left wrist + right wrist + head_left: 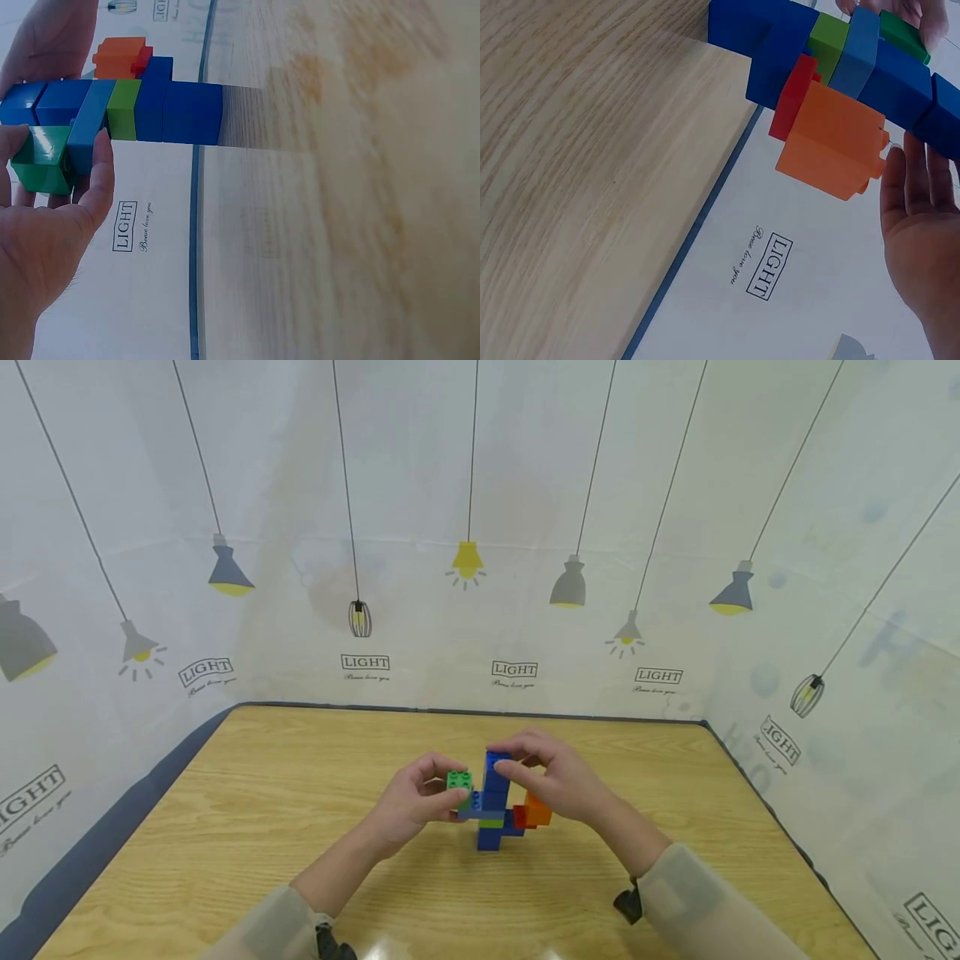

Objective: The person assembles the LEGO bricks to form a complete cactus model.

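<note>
A tower of toy building bricks stands upright on the wooden table [300, 777] between both hands. Its dark blue bottom brick [193, 112] carries another blue brick, a lime green brick [124, 110], a lighter blue brick [90, 124] jutting left, and taller blue bricks. My left hand [408, 797] pinches the green brick [460, 779] on the jutting left end, thumb in front. At the top, my right hand [558, 777] grips the uppermost blue brick [495, 772] between thumb and fingers. An orange brick [829, 139] and a thin red brick [793, 97] stick out on the right side.
A pale backdrop [420, 610] printed with hanging lamps and "LIGHT" labels rises behind the table and along both sides. Dark blue edging [465, 711] runs along the table's far edge. Dark straps [628, 903] hang at the sleeves.
</note>
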Motion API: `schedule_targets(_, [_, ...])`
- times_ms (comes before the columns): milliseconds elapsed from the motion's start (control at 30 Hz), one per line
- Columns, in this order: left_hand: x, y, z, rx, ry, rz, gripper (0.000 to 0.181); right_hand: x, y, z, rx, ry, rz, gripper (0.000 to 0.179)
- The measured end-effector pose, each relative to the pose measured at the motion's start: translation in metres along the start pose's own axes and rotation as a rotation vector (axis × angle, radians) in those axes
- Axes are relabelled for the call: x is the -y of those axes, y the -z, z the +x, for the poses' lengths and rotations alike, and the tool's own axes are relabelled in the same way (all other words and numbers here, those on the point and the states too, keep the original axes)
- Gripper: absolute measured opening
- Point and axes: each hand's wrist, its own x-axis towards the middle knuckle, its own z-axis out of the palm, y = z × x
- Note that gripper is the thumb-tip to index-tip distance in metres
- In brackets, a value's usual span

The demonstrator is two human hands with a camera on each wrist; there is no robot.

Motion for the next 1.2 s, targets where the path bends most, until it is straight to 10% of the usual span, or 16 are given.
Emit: schedule_targets(1200, [0.000, 0.001, -0.001, -0.002, -0.001, 0.001, 0.037, -0.009, -0.013, 0.002, -0.011, -0.090, 0.239, 0.026])
